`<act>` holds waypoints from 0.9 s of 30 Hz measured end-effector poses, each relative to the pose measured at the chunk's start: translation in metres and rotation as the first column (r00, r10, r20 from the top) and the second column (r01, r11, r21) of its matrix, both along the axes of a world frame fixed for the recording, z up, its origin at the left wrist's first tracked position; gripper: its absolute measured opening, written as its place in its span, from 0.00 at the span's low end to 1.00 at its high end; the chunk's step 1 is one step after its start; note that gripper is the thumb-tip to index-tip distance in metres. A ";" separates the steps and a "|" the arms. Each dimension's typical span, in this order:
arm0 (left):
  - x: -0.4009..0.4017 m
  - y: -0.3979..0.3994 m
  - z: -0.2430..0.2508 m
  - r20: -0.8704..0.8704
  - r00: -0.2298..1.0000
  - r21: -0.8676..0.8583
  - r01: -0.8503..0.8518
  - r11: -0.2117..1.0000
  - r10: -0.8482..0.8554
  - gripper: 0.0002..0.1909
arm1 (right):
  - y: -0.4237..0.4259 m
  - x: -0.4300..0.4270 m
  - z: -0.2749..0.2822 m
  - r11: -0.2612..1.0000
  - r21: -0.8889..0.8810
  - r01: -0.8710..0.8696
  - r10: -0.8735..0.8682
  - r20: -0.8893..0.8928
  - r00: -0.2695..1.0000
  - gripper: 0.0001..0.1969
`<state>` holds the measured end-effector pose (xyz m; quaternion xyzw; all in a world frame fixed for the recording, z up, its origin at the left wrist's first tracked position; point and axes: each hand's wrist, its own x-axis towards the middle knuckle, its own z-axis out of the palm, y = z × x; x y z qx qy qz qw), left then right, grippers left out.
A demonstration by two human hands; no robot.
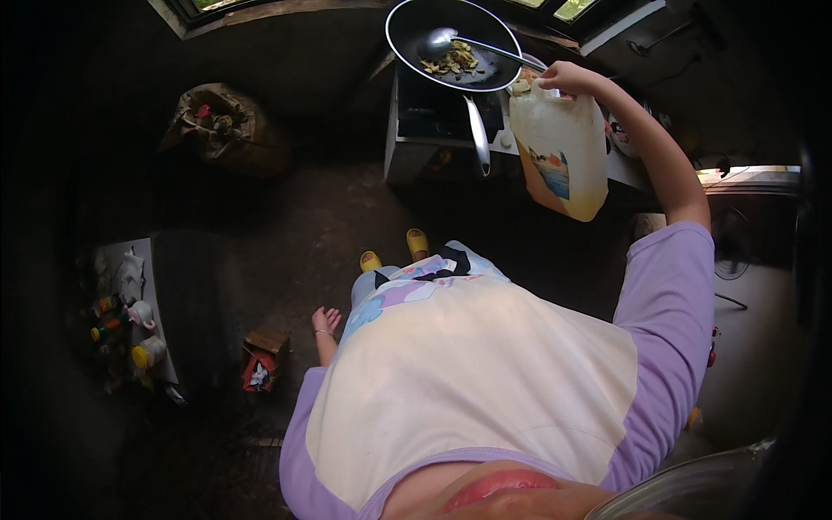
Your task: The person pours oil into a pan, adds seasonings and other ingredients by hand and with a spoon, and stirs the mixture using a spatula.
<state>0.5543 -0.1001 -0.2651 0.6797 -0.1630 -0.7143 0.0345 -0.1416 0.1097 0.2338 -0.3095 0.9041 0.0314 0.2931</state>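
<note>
My right hand (573,79) grips the top handle of a large translucent plastic jug (565,156) with yellowish liquid low inside. The jug hangs upright beside the counter, to the right of a black wok (416,52). Chopped, browned food pieces (458,60) lie in the wok, and a metal ladle (439,43) rests there with its handle over the rim. The wok's metal handle (479,136) points towards me. My left hand (326,320) hangs low by my side with its fingers apart and nothing in it.
Under the wok is a black cooktop (429,117) on a white counter (416,156). A sack (218,123) stands at the back left. At the left, a small table (159,312) bears a teapot and jars. A cardboard box (266,341) sits on the floor. A fan (732,244) stands at the right.
</note>
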 end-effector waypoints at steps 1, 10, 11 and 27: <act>0.002 0.001 -0.004 -0.003 1.000 0.007 0.001 1.000 -0.001 0.17 | -0.005 -0.001 0.001 1.000 0.007 0.001 -0.001 -0.003 1.000 0.20; -0.004 0.019 -0.018 0.005 0.998 -0.045 -0.066 0.997 0.066 0.16 | -0.036 -0.031 0.000 0.979 0.170 -0.109 0.098 0.072 0.993 0.18; -0.005 0.023 -0.020 0.006 0.997 -0.041 -0.073 0.997 0.073 0.16 | -0.038 -0.036 0.000 0.971 0.198 -0.137 0.117 0.108 0.987 0.18; 0.000 0.050 -0.040 0.029 0.990 -0.003 -0.138 0.990 0.138 0.17 | -0.073 -0.052 0.001 0.952 0.246 -0.182 0.180 0.030 0.983 0.15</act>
